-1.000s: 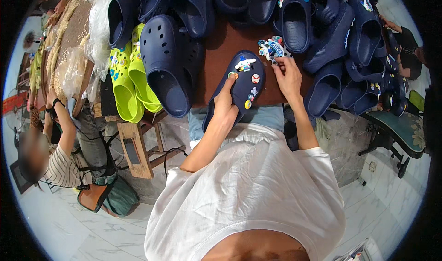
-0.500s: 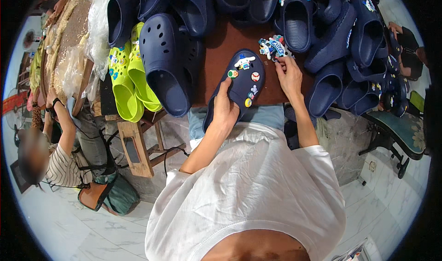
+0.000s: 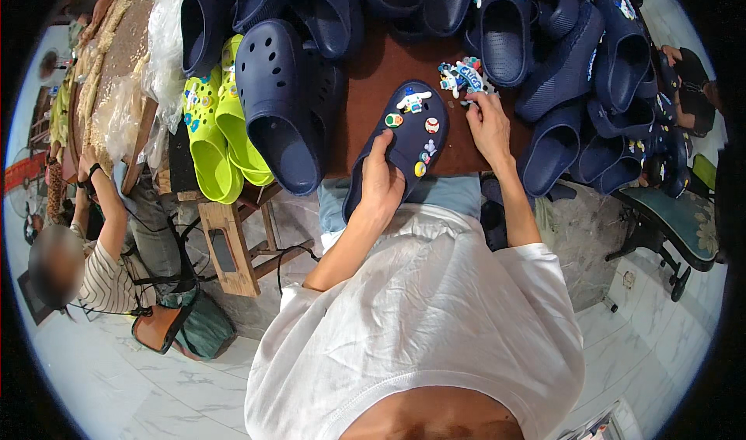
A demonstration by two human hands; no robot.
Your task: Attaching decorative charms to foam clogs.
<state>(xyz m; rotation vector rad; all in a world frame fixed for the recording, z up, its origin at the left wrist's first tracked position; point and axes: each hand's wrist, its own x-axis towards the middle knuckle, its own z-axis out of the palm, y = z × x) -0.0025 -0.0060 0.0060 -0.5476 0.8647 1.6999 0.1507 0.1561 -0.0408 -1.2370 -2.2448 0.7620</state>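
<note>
My left hand (image 3: 379,184) is closed around a navy clog (image 3: 420,139), thumb on top, holding it toe-away at the brown table's near edge. Several charms sit in the clog's holes: a white cartoon figure (image 3: 413,100), a green round charm (image 3: 394,120), a baseball charm (image 3: 432,125) and small coloured ones near the right side. Just to the right, my right hand (image 3: 489,129) has its fingertips pinched together at the near edge of a small pile of colourful shoe charms (image 3: 465,75). What lies between those fingertips is too small to make out.
Navy clogs (image 3: 280,106) stand at the left beside a lime-green pair (image 3: 206,141) with charms. More navy clogs (image 3: 548,141) are heaped at the right and far side. A wooden stool (image 3: 228,250) stands lower left; another person (image 3: 109,261) sits at far left.
My right hand's fingers have shifted slightly at the charm pile, which has moved a little. My left hand keeps the clog in nearly the same place.
</note>
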